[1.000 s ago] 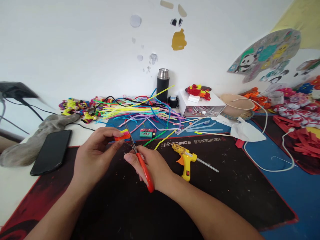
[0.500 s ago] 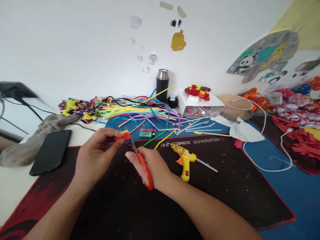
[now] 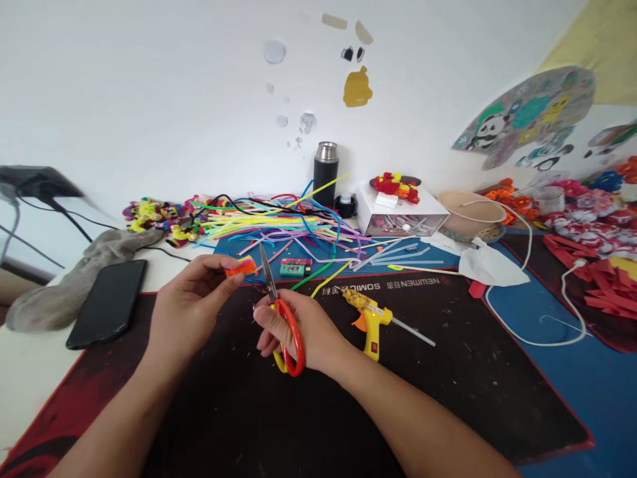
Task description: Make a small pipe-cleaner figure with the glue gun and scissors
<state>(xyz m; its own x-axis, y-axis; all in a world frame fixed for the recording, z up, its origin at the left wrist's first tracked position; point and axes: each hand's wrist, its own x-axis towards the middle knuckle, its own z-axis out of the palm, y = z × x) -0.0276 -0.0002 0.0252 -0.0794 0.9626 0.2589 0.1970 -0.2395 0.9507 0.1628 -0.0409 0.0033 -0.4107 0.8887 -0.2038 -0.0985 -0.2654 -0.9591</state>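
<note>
Between the thumb and fingers of my left hand (image 3: 186,309) is a small fuzzy piece in orange, pink and yellow (image 3: 242,267); it looks like pipe cleaner. My right hand (image 3: 298,325) is closed around a pair of scissors (image 3: 292,335) with red and yellow handles. The blades point up and away, beside the fuzzy piece and apart from it. A yellow glue gun (image 3: 371,318) with a clear glue stick lies on the black mat (image 3: 423,398), right of my right hand. Two lighters (image 3: 294,267) lie beyond the scissors.
Loose pipe cleaners (image 3: 269,222) are heaped at the back, before a black flask (image 3: 326,176). A phone (image 3: 107,302) lies at left. A white drawer box (image 3: 403,212), a beige bowl (image 3: 470,212) and a white cable (image 3: 527,343) are at right, with red strips (image 3: 604,285) beyond.
The scissors have drawn back from the fuzzy piece and turned upright, their yellow handle now showing more. My left hand still pinches the piece. The camera view has shifted slightly.
</note>
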